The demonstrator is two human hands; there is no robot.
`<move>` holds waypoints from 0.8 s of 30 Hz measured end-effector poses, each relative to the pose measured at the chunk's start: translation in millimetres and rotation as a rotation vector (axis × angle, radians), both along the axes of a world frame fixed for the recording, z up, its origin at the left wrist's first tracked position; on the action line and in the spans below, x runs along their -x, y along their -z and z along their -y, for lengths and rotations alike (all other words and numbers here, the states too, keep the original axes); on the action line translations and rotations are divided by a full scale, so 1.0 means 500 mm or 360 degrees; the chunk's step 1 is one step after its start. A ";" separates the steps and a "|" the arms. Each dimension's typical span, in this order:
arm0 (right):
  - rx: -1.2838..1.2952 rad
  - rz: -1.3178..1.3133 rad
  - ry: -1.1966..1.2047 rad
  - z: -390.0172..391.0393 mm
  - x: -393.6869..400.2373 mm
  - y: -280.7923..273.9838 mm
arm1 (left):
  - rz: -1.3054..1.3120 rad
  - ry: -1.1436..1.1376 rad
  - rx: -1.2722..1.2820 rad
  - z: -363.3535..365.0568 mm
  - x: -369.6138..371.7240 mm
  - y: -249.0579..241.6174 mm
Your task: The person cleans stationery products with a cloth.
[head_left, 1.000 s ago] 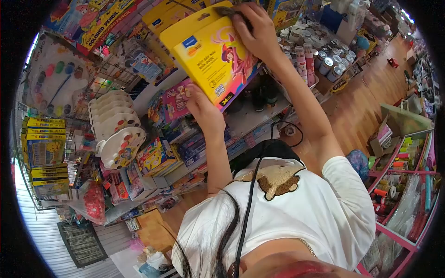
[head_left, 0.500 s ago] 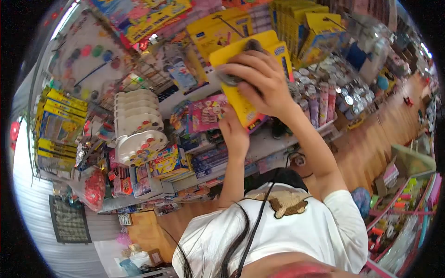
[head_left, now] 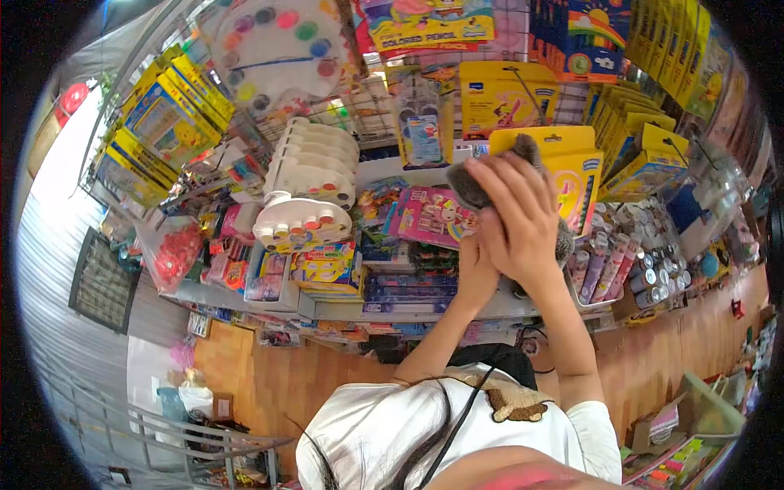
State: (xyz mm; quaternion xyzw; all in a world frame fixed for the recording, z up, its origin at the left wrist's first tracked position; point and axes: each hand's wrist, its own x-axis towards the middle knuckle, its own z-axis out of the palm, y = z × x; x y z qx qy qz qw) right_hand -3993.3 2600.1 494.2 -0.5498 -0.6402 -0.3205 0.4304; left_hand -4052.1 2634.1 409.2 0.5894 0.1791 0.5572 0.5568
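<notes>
My right hand (head_left: 516, 216) is closed around a grey cloth (head_left: 467, 189), whose ends stick out above and beside the fingers. Directly behind that hand a yellow hanging pack (head_left: 578, 159) stands upright with its printed front towards me; the hand and cloth cover its left and lower parts. My left hand (head_left: 476, 269) is just below and to the left, touching the right hand. Its fingers are closed and partly hidden, so I cannot make out what they hold. Left of it lies a pink cartoon pack (head_left: 426, 214) on the shelf.
White paint palettes (head_left: 304, 222) are stacked to the left, above boxed markers (head_left: 327, 265). Yellow packs (head_left: 508, 96) hang on the rack behind. Glitter tubes (head_left: 600, 265) and small jars (head_left: 660, 273) stand at the right. A red-filled bag (head_left: 175, 251) is far left.
My view has swung, shifting the shelf goods. My right hand with the cloth has slid lower over the yellow pack, and my left hand has come up against it.
</notes>
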 end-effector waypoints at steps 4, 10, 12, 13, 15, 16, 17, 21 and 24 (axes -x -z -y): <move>-0.0086 0.0105 -0.0105 0.012 -0.043 0.006 | -0.0169 -0.0017 -0.0024 -0.002 0.009 0.004; -0.0423 -0.0421 0.0150 -0.003 -0.190 0.132 | -0.0288 0.0043 -0.0290 0.007 0.017 -0.020; -0.0399 -0.0732 0.0272 -0.018 -0.220 0.171 | -0.0292 0.0077 -0.0338 0.017 0.019 -0.029; -0.0389 -0.0670 0.0199 -0.018 -0.220 0.175 | -0.0289 0.0092 -0.0370 0.020 0.015 -0.033; -0.0363 -0.0550 0.0062 -0.011 -0.165 0.134 | -0.0237 0.0017 -0.0345 0.021 0.006 -0.035; -0.0409 -0.0511 -0.0031 -0.010 -0.132 0.111 | -0.0236 0.0011 -0.0340 0.019 0.006 -0.033; -0.0360 -0.0393 -0.0062 -0.003 -0.106 0.090 | -0.0239 0.0007 -0.0335 0.017 0.006 -0.031; -0.0229 -0.0142 -0.0132 0.011 -0.064 0.036 | -0.0333 0.0159 -0.0374 0.009 0.022 -0.029; -0.0287 -0.0302 -0.0154 0.000 -0.098 0.045 | -0.0316 0.0175 -0.0340 0.015 0.028 -0.048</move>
